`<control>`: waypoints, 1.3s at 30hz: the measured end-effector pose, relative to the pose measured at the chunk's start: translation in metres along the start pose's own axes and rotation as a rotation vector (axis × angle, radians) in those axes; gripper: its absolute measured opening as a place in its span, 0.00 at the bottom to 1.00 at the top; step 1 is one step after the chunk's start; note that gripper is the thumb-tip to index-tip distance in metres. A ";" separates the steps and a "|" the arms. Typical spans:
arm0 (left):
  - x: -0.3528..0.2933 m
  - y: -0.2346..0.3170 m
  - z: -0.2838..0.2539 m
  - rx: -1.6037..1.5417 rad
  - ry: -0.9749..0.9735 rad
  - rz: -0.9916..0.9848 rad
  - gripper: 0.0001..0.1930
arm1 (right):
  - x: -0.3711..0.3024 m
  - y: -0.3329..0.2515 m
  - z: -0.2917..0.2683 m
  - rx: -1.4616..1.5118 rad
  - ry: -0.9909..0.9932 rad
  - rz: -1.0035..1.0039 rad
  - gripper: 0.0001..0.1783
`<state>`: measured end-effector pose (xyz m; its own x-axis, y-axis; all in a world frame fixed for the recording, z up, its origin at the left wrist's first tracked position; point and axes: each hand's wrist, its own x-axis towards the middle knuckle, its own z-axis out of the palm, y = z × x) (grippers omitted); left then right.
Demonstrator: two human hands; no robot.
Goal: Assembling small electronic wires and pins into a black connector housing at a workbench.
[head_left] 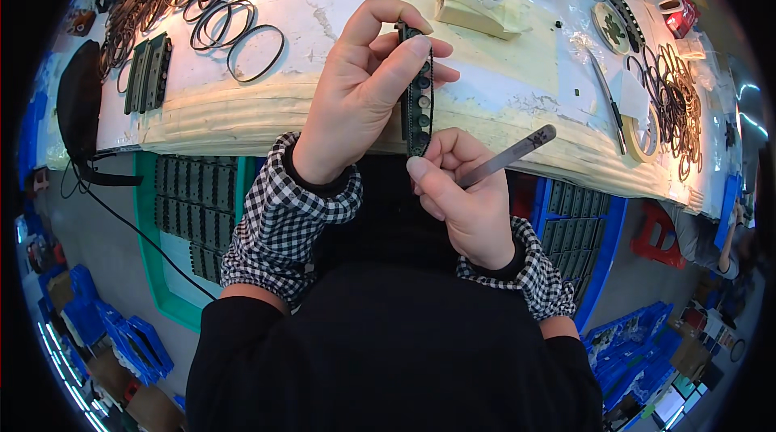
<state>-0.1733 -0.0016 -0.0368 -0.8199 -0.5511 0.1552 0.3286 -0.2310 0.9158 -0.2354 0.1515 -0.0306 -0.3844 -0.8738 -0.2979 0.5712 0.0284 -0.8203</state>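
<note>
Above the table's near edge I hold up a narrow dark plastic track assembly, with a row of small round wheels along it and a thin black toothed belt along its right side. My left hand pinches its upper end between thumb and fingers. At the lower end, the thumb and forefinger of my right hand press on the assembly. Grey metal tweezers are tucked in that same hand, pointing up to the right. What their tips touch is hidden by my fingers.
Loose black belts and finished-looking track pieces lie on the left of the table. A cream block, a tape roll, a pen-like tool and more belts sit right. Below stand a green crate and a blue crate.
</note>
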 end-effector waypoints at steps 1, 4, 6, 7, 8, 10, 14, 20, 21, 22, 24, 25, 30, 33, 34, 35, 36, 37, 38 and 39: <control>0.000 0.000 0.000 -0.003 -0.002 0.000 0.11 | 0.000 0.002 0.000 0.012 -0.005 -0.006 0.08; -0.001 -0.001 0.000 -0.001 -0.004 -0.012 0.11 | -0.001 0.006 0.002 0.009 0.000 -0.008 0.08; -0.001 -0.001 -0.001 -0.007 -0.002 -0.015 0.11 | -0.001 0.006 0.005 -0.049 0.031 0.006 0.08; -0.002 -0.001 -0.001 -0.010 -0.001 -0.016 0.11 | -0.001 0.007 0.005 -0.087 0.033 -0.035 0.08; -0.002 -0.001 0.000 -0.001 0.000 -0.012 0.11 | 0.000 0.010 0.005 -0.122 0.034 -0.077 0.08; -0.002 -0.001 0.000 0.017 0.002 -0.005 0.11 | 0.001 0.013 0.003 -0.177 0.036 -0.141 0.08; -0.002 0.001 0.000 0.001 0.006 -0.005 0.11 | 0.004 0.019 -0.001 -0.297 0.037 -0.255 0.09; -0.002 0.001 -0.001 -0.073 0.062 -0.045 0.10 | 0.000 -0.002 -0.019 -0.267 0.033 -0.599 0.24; -0.002 0.003 -0.001 -0.089 0.076 -0.061 0.10 | 0.009 -0.005 -0.022 -0.374 0.066 -0.777 0.28; -0.002 0.005 -0.001 -0.104 0.090 -0.077 0.10 | 0.010 -0.009 -0.024 -0.442 0.056 -0.852 0.29; -0.002 0.006 0.000 -0.121 0.109 -0.082 0.10 | 0.005 -0.021 -0.033 -0.542 0.010 -0.908 0.30; -0.001 0.006 0.001 -0.129 0.120 -0.085 0.10 | 0.003 -0.026 -0.034 -0.641 -0.021 -0.918 0.27; -0.001 0.005 0.001 -0.106 0.128 -0.084 0.10 | -0.003 -0.036 -0.021 -1.085 -0.056 -0.985 0.15; -0.001 0.004 0.001 -0.102 0.120 -0.076 0.10 | 0.000 -0.032 -0.020 -1.079 -0.087 -0.979 0.12; 0.000 0.004 0.000 -0.102 0.117 -0.073 0.10 | 0.000 -0.034 -0.020 -1.078 -0.096 -0.982 0.12; 0.000 0.004 0.000 -0.102 0.118 -0.072 0.10 | 0.000 -0.036 -0.019 -1.074 -0.107 -0.985 0.12; 0.000 0.004 0.000 -0.101 0.120 -0.072 0.10 | 0.001 -0.037 -0.018 -1.070 -0.118 -0.988 0.12; 0.000 0.004 0.000 -0.102 0.121 -0.071 0.10 | 0.000 -0.037 -0.019 -1.083 -0.131 -0.996 0.12; 0.000 0.004 0.000 -0.101 0.123 -0.073 0.10 | 0.000 -0.037 -0.019 -1.096 -0.147 -1.005 0.12; -0.001 0.004 0.000 -0.100 0.126 -0.075 0.10 | 0.000 -0.037 -0.020 -1.110 -0.162 -1.014 0.12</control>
<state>-0.1715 -0.0018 -0.0332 -0.7810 -0.6236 0.0343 0.3187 -0.3508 0.8805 -0.2707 0.1600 -0.0098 -0.1441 -0.7881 0.5984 -0.7285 -0.3247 -0.6032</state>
